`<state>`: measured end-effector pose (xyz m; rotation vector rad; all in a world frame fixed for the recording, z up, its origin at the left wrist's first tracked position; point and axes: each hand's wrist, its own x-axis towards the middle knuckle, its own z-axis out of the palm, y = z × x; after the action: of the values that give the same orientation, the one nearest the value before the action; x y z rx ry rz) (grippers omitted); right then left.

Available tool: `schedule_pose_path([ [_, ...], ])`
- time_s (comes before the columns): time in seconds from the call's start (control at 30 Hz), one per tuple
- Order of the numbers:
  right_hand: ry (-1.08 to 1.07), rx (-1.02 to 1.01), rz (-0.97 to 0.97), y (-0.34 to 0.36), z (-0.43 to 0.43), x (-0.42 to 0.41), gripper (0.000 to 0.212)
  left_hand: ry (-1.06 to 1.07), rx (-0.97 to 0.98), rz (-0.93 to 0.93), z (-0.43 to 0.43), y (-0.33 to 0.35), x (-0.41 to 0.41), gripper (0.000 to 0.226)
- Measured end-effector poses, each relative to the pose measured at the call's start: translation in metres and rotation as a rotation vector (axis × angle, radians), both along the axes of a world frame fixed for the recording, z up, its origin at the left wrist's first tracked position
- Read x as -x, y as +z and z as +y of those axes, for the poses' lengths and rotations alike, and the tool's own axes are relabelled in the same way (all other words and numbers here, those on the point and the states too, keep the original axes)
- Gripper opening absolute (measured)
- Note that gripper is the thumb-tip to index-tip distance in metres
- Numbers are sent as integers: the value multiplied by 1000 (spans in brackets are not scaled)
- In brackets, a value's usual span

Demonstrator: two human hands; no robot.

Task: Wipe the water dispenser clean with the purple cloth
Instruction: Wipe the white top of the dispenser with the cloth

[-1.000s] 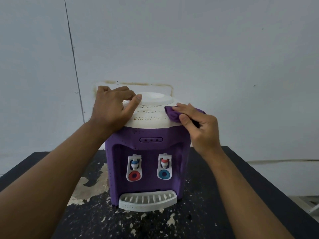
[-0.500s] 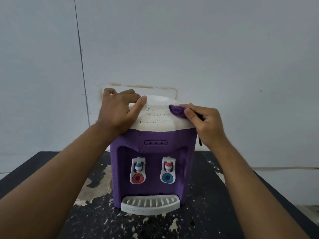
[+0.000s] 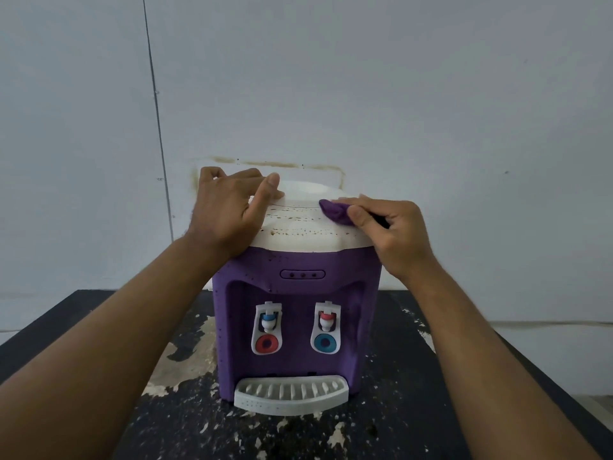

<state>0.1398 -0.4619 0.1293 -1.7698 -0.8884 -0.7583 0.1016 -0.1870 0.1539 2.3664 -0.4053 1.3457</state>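
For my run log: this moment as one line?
left hand: holds water dispenser top | right hand: presses purple cloth on lid | lid front: streaked

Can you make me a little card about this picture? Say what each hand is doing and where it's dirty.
left hand: grips the dispenser at its white top
right hand: presses the cloth on the top's right side
dirt: brown specks across the top's front
taps: two, on the purple front
tray: white, bottom front
table: black, paint flaking
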Motion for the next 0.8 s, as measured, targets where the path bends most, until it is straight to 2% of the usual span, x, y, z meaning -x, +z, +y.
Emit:
schedule_pose_path([
  [0.1, -30, -197, 109, -5, -10, -6, 22, 3, 4, 0, -1, 1, 0, 69],
  [0.17, -117, -170, 115, 0, -4, -7, 20, 18, -3, -1, -2, 1, 0, 69],
  [0.33, -113, 46, -65, 2, 25, 14, 25, 25, -1, 6, -1, 1, 0, 70],
  [0.47, -46, -73, -201, -29, 12, 19, 27, 28, 3, 16, 0, 0, 1, 69],
  [0.63, -118, -323, 45, -29, -3, 8, 24, 32, 11, 15, -3, 1, 2, 64],
  [0.7, -153, -269, 57, -15, 1, 7, 20, 42, 8, 10, -4, 0, 3, 62],
  [0.8, -137, -95, -47, -4, 20, 18, 21, 47, 10, 9, -2, 0, 3, 60],
])
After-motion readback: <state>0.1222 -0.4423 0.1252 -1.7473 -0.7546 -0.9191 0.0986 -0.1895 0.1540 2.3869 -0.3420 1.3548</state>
